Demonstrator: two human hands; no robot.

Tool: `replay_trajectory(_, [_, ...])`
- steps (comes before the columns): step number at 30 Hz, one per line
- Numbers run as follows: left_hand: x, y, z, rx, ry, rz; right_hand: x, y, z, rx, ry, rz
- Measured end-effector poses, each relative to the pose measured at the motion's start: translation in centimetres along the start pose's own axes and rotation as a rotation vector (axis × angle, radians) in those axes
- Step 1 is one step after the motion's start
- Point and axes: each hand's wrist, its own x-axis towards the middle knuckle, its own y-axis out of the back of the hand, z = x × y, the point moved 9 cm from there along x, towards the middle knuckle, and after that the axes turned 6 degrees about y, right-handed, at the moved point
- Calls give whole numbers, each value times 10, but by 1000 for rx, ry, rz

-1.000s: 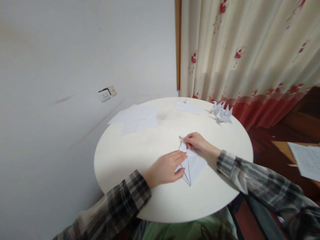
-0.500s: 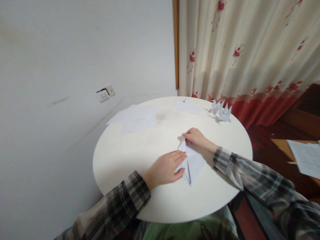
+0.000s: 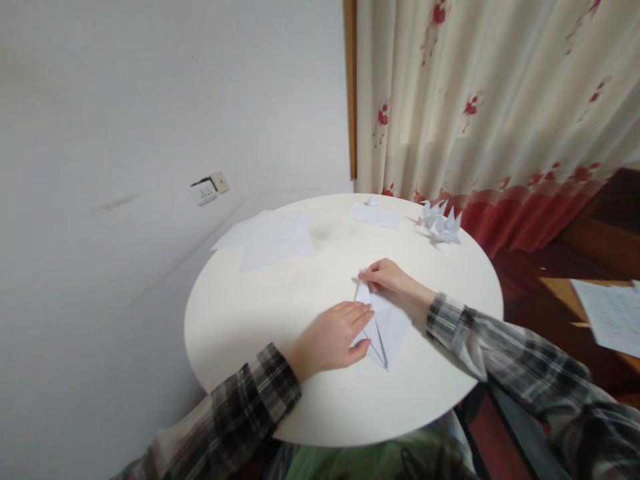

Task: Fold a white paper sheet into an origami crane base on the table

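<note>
A partly folded white paper [image 3: 395, 330] lies on the round white table [image 3: 240, 320], its lower point toward the front edge. My left hand [image 3: 335, 337] rests on the paper's left side with fingers stretched out and the thumb apart from them. At the paper's top corner my right hand [image 3: 387, 277] is closed in a pinch on the tip. The right fingertips hide part of that corner, and the left fingers cover part of the folded flap.
Loose white sheets [image 3: 275, 240] lie at the table's back left. Another sheet [image 3: 375, 216] and a small folded paper [image 3: 371, 201] are at the back. Folded paper cranes [image 3: 441, 223] stand at the back right. Printed paper [image 3: 607, 313] lies beyond the table.
My right hand has shifted slightly left with the paper's top corner. The paper's lower point has swung a little to the right. My left hand has stayed nearly still.
</note>
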Motion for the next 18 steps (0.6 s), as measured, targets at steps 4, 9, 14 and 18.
replay_trajectory(4, [-1, -1, -1, -26, 4, 6, 0, 2, -2, -37, 13, 20])
replay_trajectory(9, [-2, 3, -6, -92, 9, -2, 0, 13, -9, -407, 11, 43])
replay_trajectory(14, [-3, 13, -14, -140, 12, -37, -3, 29, -40, -608, 204, 148])
replay_trajectory(18, [-4, 14, -14, -123, -40, -47, -11, 1, -61, -466, 509, -153])
